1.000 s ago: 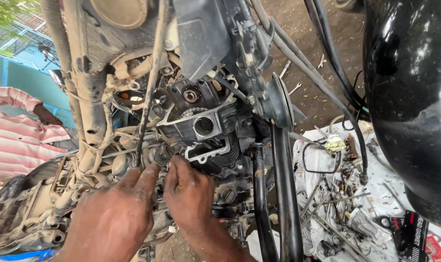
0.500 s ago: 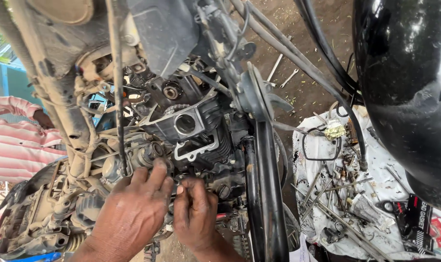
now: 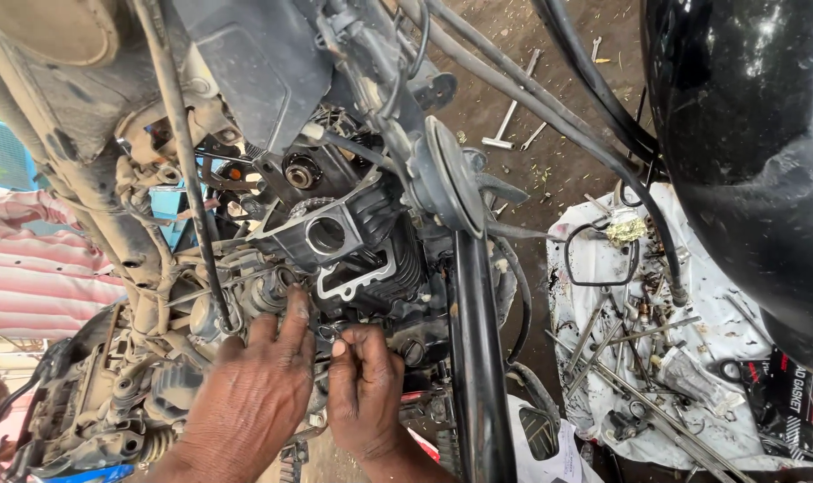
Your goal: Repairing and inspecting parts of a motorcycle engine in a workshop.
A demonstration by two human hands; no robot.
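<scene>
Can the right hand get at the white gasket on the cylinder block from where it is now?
Probably yes. The right hand sits just below the white gasket, its fingers pointing up at it. Nothing visibly lies between them; the black frame tube runs off to the side.

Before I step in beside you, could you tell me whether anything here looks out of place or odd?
Yes: the engine is partly stripped, its top open. Tools and small parts lie scattered over a stained white cloth on the dirt. Both hands, left hand and right hand, are grimy.
</scene>
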